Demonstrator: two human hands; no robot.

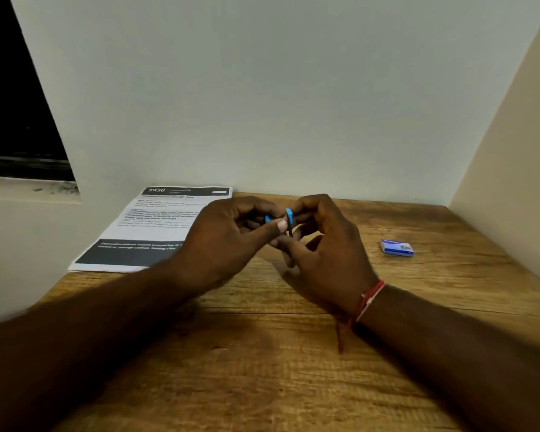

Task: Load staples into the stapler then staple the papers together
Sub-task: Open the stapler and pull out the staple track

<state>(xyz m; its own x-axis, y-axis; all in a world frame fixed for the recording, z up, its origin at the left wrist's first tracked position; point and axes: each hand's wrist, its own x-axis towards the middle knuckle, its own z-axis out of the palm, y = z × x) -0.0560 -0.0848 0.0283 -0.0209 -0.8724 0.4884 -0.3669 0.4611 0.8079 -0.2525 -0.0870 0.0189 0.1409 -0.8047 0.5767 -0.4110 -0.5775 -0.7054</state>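
A small blue and black stapler (pixel 288 218) is held above the middle of the wooden table (pixel 262 353), mostly hidden by fingers. My left hand (pixel 228 238) grips its left side, thumb pressed along the front. My right hand (pixel 321 241) pinches its upright blue part from the right. A stack of printed papers (pixel 147 232) lies flat at the back left, partly covered by my left hand. A small blue staple box (pixel 397 247) lies on the table to the right of my hands.
A white wall runs right behind the table, and a beige wall closes off the right side. A dark window opening sits at the upper left. A red thread bracelet is on my right wrist.
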